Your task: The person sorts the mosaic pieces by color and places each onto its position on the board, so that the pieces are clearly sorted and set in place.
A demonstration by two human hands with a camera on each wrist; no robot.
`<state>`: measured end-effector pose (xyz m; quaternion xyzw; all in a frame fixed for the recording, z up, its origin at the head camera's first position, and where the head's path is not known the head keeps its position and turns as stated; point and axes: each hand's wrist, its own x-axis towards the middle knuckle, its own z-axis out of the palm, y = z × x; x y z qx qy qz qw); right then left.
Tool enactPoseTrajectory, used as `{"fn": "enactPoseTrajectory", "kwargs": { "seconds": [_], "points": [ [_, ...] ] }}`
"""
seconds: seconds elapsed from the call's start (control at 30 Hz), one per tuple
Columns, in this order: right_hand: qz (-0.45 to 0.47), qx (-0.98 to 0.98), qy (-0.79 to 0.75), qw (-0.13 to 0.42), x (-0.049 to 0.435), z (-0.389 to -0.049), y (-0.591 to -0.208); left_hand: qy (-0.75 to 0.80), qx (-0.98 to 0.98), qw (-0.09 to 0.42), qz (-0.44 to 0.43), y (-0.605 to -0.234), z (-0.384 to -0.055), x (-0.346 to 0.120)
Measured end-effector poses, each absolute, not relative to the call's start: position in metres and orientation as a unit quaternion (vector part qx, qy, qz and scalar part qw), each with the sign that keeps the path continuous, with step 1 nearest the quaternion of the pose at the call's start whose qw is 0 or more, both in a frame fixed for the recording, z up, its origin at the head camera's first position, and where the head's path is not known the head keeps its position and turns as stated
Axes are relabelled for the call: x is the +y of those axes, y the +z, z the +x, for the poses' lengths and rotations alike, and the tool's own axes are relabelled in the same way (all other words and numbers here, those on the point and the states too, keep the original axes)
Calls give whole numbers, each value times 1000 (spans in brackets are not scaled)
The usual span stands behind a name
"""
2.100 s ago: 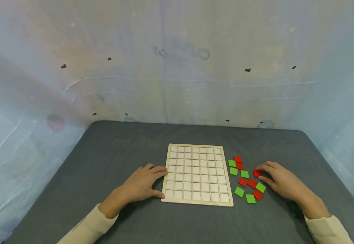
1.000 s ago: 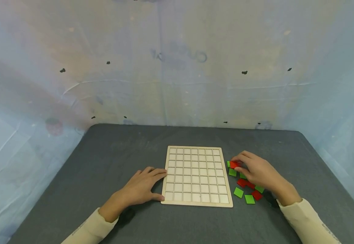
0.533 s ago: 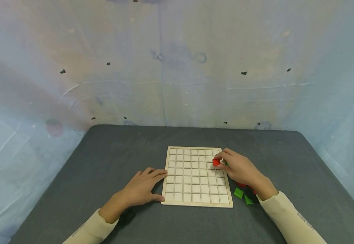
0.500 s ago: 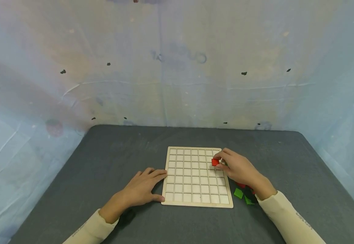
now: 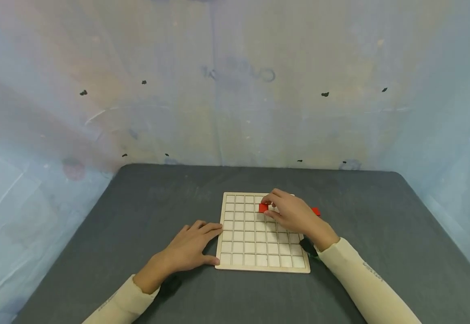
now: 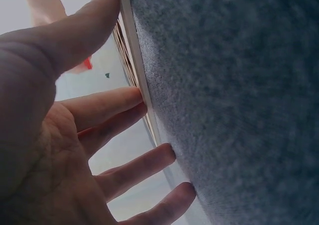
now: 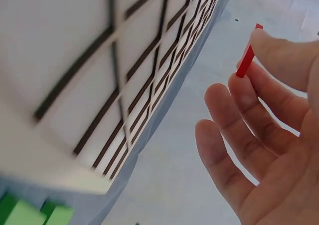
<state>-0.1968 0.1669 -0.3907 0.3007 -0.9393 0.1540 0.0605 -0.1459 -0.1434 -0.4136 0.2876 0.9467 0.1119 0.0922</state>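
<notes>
A pale wooden grid board lies on the dark table, its square cells bare where they show. My right hand is over the board's upper right part, pinching a red square tile between thumb and fingers. In the right wrist view the red tile is seen edge-on, above the board's surface. My left hand rests at the board's left side, fingers spread, with fingertips and thumb touching the edge. The left wrist view shows those straight fingers along the board's side.
Another red tile lies just right of the board, partly behind my right hand. Green tiles show at the board's corner in the right wrist view; my right arm hides others. A patterned cloth wall stands behind the dark table.
My right hand picked up a red tile from the loose tiles at the right and carried it left over the board. My left hand has stayed at the board's left edge.
</notes>
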Motion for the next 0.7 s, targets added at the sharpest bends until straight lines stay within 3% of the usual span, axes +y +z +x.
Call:
{"fn": "enactPoseTrajectory", "kwargs": {
  "seconds": [0.2, 0.7],
  "points": [
    [292, -941, 167, 30, 152, -204, -387, 119, 942, 96, 298, -413, -147, -142],
    [314, -937, 150, 10, 116, -217, -389, 108, 942, 92, 303, -414, -146, -144]
  ]
}}
